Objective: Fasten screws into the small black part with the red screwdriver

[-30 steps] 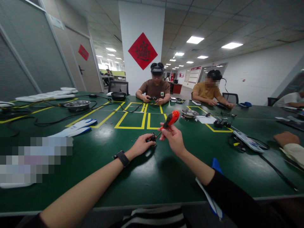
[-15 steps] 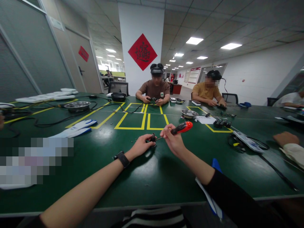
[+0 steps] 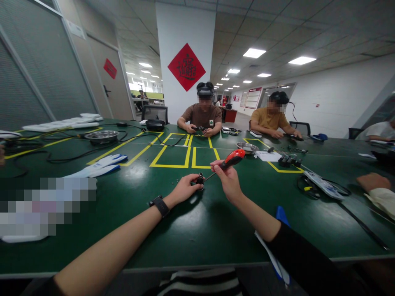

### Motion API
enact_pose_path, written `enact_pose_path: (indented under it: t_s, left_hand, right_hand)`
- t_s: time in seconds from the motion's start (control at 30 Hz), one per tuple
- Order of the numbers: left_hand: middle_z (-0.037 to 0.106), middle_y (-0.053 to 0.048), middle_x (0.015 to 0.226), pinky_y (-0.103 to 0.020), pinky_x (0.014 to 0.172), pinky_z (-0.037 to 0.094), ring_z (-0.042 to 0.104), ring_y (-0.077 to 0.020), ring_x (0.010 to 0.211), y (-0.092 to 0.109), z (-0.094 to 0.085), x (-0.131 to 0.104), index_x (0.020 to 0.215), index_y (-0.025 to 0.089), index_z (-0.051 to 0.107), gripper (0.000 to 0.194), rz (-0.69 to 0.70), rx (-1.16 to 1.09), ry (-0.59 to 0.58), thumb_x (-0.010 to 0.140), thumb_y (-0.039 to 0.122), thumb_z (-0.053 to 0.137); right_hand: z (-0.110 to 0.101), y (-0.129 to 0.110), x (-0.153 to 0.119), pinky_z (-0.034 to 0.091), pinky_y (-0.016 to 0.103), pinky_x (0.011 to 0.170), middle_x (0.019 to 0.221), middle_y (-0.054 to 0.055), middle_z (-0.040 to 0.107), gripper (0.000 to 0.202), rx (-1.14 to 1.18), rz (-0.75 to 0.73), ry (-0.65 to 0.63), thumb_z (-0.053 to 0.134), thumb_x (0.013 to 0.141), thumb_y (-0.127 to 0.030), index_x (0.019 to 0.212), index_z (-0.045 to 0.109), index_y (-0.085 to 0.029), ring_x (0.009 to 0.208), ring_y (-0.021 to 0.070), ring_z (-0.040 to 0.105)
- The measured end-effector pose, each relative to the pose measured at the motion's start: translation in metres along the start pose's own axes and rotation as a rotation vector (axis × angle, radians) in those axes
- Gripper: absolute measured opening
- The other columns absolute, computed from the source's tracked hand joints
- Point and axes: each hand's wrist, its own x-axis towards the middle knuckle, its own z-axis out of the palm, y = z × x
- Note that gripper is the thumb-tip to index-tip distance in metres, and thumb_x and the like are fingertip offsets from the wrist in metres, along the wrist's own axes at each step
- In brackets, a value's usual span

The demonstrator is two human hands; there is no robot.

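Observation:
A screwdriver (image 3: pixel 233 158) with a red and black handle is held in the closed fingers of my right hand (image 3: pixel 230 181). Its thin shaft slants down to the left, and the tip meets a small black cylindrical part with a shiny top (image 3: pixel 200 180). My left hand (image 3: pixel 184 190) grips that part between thumb and fingers, keeping it upright at the table surface. The exact contact between tip and part is too small to make out. On my left wrist sits a black watch (image 3: pixel 159 206).
White-and-blue gloves (image 3: pixel 105 163) lie left on the green table (image 3: pixel 138 246), another near my right forearm. Metal bowls (image 3: pixel 101 136) and black blocks (image 3: pixel 290 160) stand farther off. Cables and a power strip (image 3: pixel 323 185) lie right. Two people work opposite; another person's hand (image 3: pixel 374 181) rests at right.
My right hand has turned the screwdriver, its handle now tilted more steeply and a little farther left. My left hand keeps its hold on the black part.

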Motion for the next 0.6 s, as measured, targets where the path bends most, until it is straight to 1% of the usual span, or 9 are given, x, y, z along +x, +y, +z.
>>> enact_pose_path:
  t_s: [0.13,0.2,0.27,0.37,0.47,0.5,0.53,0.6]
  left_hand:
    - [0.066,-0.004,0.100,-0.030,0.084,0.044,0.058,-0.0195,0.091,0.0008,-0.0010,-0.0004,0.100,0.018,0.065,0.030,0.005,0.004,-0.003,0.072,0.025,0.059]
    - [0.066,-0.004,0.099,-0.030,0.084,0.043,0.058,-0.0196,0.090,0.0017,-0.0015,-0.0005,0.100,0.017,0.065,0.029,-0.002,0.016,-0.008,0.072,0.025,0.059]
    - [0.066,-0.004,0.098,-0.030,0.084,0.043,0.058,-0.0199,0.090,0.0021,-0.0017,-0.0003,0.099,0.017,0.065,0.029,-0.005,0.026,-0.010,0.072,0.024,0.059]
    - [0.065,-0.004,0.099,-0.031,0.085,0.043,0.057,-0.0202,0.091,0.0012,-0.0014,0.0001,0.100,0.018,0.064,0.030,-0.004,0.025,-0.012,0.072,0.024,0.059]
    - [0.065,-0.004,0.100,-0.030,0.085,0.043,0.058,-0.0199,0.091,0.0004,-0.0010,0.0002,0.101,0.018,0.064,0.030,0.000,0.019,-0.011,0.072,0.025,0.059]
    - [0.066,-0.004,0.100,-0.030,0.084,0.043,0.058,-0.0198,0.090,0.0006,-0.0009,0.0002,0.101,0.018,0.064,0.030,0.002,0.020,-0.010,0.072,0.025,0.059]
    - [0.066,-0.004,0.100,-0.030,0.084,0.043,0.058,-0.0197,0.090,0.0010,-0.0009,0.0002,0.100,0.018,0.065,0.029,0.004,0.022,-0.009,0.072,0.025,0.059]
    - [0.065,-0.004,0.100,-0.031,0.085,0.043,0.058,-0.0199,0.091,0.0024,-0.0011,0.0001,0.100,0.018,0.065,0.029,0.004,0.025,-0.010,0.072,0.024,0.059]
  right_hand:
    - [-0.0006,0.0046,0.0025,0.046,0.030,0.076,0.073,-0.002,0.054,0.010,0.215,0.087,-0.015,0.057,0.079,-0.027,0.087,0.056,-0.022,0.067,0.0108,0.054]
    - [-0.0011,0.0070,0.0030,0.046,0.030,0.074,0.072,-0.003,0.052,0.012,0.286,0.095,-0.012,0.054,0.080,-0.025,0.092,0.055,-0.023,0.063,0.0097,0.053]
    - [-0.0020,0.0086,0.0028,0.047,0.031,0.076,0.076,-0.003,0.052,0.016,0.289,0.084,-0.007,0.050,0.081,-0.025,0.097,0.055,-0.023,0.065,0.0104,0.054]
    - [-0.0032,0.0084,0.0010,0.046,0.033,0.081,0.087,0.001,0.056,0.021,0.134,0.044,0.010,0.049,0.081,-0.027,0.100,0.056,-0.022,0.075,0.0129,0.057]
    - [-0.0026,0.0061,-0.0023,0.044,0.031,0.083,0.098,0.004,0.059,0.022,-0.088,-0.055,0.055,0.055,0.080,-0.029,0.101,0.055,-0.021,0.087,0.0149,0.057]
    - [-0.0021,0.0053,-0.0035,0.045,0.029,0.080,0.099,0.004,0.059,0.023,-0.133,-0.084,0.063,0.056,0.080,-0.029,0.101,0.055,-0.021,0.087,0.0148,0.057]
    - [-0.0014,0.0047,-0.0047,0.046,0.028,0.075,0.097,0.004,0.060,0.023,-0.156,-0.101,0.063,0.056,0.080,-0.030,0.101,0.054,-0.021,0.082,0.0140,0.057]
    - [0.0001,0.0039,-0.0068,0.045,0.024,0.061,0.091,0.003,0.062,0.023,-0.150,-0.097,0.035,0.055,0.081,-0.031,0.102,0.051,-0.021,0.066,0.0107,0.055]
